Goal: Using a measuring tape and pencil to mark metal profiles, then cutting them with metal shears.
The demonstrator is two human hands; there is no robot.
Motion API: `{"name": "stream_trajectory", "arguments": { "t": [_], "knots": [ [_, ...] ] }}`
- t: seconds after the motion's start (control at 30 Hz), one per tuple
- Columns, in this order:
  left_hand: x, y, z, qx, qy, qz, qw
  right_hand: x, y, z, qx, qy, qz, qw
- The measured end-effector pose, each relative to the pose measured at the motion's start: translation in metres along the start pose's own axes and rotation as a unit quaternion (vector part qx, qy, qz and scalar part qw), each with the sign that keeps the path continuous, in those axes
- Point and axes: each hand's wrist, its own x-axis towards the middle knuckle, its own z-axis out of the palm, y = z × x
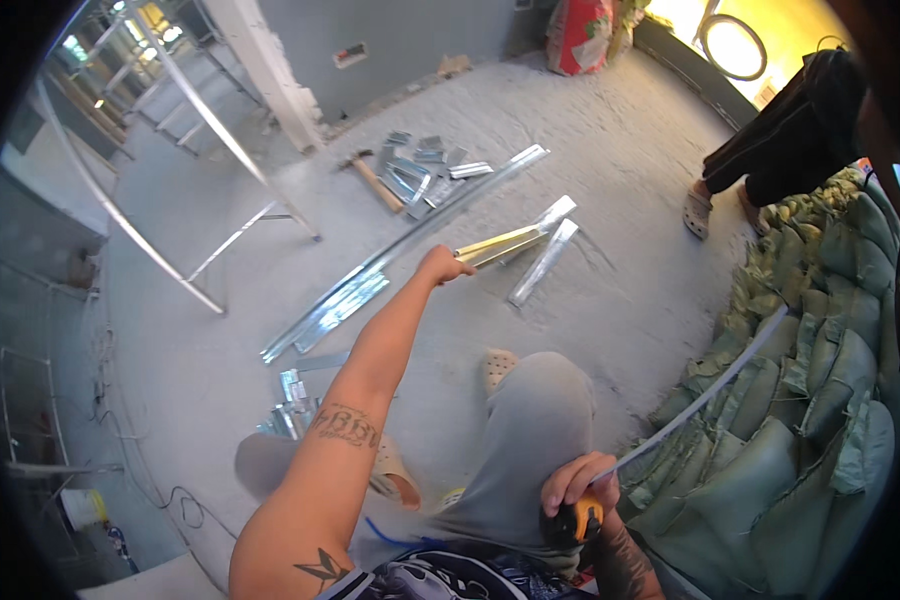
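Note:
My left hand (442, 265) reaches out over the concrete floor and grips the near end of a shiny metal channel piece (515, 238), which points away to the right. My right hand (573, 485) is low by my knee and closed on a yellow and black tape measure (578, 521). Its extended blade (705, 395) runs up and right over the stacked sacks. My grey-trousered leg is bent between the two hands.
Long metal channels (400, 250) and short offcuts (420, 172) lie on the floor with a wooden-handled hammer (373, 180). Green sacks (820, 400) are piled at the right. Another person's legs (760, 170) stand at the far right. A metal frame (200, 150) leans at left.

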Motion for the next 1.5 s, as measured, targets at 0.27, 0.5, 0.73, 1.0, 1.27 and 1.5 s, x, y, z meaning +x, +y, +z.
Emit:
{"name": "stream_trajectory", "arguments": {
  "t": [0.27,0.5,0.73,1.0,1.27,1.5],
  "knots": [
    [-0.037,0.000,-0.033,-0.541,-0.218,-0.133,0.801,0.002,-0.002,-0.009,-0.032,-0.022,-0.010,0.999],
    [0.001,0.071,-0.002,-0.210,-0.014,0.062,0.976,-0.020,0.052,-0.024,0.070,-0.049,-0.012,0.996],
    [-0.018,0.044,0.075,-0.574,-0.101,-0.147,0.799,-0.031,0.053,-0.025,0.004,0.004,-0.020,1.000],
    [-0.032,0.077,-0.037,-0.686,-0.242,-0.112,0.677,-0.009,0.011,-0.024,0.009,-0.013,-0.035,0.999],
    [-0.216,0.000,-0.175,-0.593,-0.051,0.141,0.791,-0.019,0.022,-0.024,0.039,-0.040,-0.039,0.998],
    [-0.375,-0.105,-0.287,0.014,0.269,0.253,0.929,-0.019,0.015,-0.051,0.192,-0.107,-0.106,0.970]
  ]
}}
